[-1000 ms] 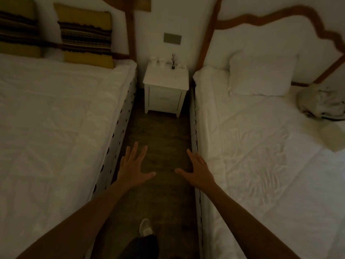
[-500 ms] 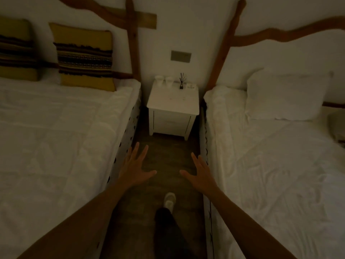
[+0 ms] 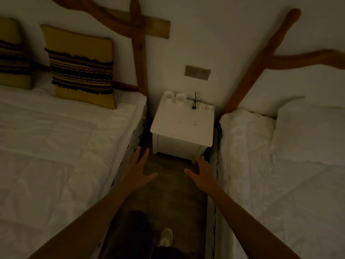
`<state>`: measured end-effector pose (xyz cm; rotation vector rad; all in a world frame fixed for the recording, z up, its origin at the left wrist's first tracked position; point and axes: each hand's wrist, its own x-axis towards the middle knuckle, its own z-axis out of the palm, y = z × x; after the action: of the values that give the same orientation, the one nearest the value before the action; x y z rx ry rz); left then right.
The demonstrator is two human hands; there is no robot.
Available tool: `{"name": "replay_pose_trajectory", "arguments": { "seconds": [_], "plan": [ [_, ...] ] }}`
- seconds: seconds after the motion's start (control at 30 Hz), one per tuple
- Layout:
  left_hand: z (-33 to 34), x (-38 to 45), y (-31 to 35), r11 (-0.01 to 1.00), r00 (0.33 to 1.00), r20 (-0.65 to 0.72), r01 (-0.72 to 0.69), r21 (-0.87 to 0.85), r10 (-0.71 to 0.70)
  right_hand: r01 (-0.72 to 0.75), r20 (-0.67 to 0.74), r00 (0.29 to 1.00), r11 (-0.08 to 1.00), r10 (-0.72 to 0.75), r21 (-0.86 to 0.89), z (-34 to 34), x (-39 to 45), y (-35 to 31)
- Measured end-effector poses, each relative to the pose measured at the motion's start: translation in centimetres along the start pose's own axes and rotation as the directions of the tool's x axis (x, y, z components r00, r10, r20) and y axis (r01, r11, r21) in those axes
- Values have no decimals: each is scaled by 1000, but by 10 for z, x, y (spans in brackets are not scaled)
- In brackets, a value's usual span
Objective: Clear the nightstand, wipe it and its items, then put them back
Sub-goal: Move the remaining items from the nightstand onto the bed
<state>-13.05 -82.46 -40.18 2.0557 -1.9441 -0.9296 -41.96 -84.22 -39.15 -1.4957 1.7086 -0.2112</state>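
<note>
A white nightstand (image 3: 182,128) stands against the wall between two beds. At its back edge sit two white cups (image 3: 174,97), a dark reed diffuser (image 3: 195,101) and a small white card or remote (image 3: 206,108). Tiny specks lie on its top. My left hand (image 3: 139,169) and my right hand (image 3: 202,171) are stretched out over the floor in front of the nightstand, fingers spread, holding nothing and touching nothing.
The narrow wooden floor aisle (image 3: 168,193) runs between a white bed on the left (image 3: 56,156) and a white bed on the right (image 3: 280,174). Yellow striped cushions (image 3: 82,70) lean at the left headboard. A wall switch plate (image 3: 197,71) hangs above the nightstand. The room is dim.
I have walked forward along the aisle, so the nightstand is closer and larger in view. Both hands stay open and spread ahead of me.
</note>
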Motion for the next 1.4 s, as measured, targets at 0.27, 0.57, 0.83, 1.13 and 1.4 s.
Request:
{"name": "replay_pose_trajectory", "arguments": {
  "seconds": [0.27, 0.57, 0.83, 1.13, 1.4],
  "plan": [
    [-39, 171, -12, 996, 1000, 1, 23, -92, -23, 42, 41, 998, 998, -44, 38, -24, 165, -58],
    [-74, 360, -21, 991, 991, 113, 79, -104, -67, -34, -11, 999, 994, 33, -102, -57, 341, -122],
    [-41, 513, -11, 991, 1000, 2, 11, -133, -10, -13, -76, 997, 985, 0, -174, -57, 521, -113],
    [15, 660, 1, 982, 996, -6, -89, 167, 91, 112, -30, 990, 887, -140, -448, -37, 667, -73],
    [24, 720, 8, 982, 970, 243, -49, 181, 4, 112, 98, 992, 883, -75, -457, -32, 714, -70]
  ]
}}
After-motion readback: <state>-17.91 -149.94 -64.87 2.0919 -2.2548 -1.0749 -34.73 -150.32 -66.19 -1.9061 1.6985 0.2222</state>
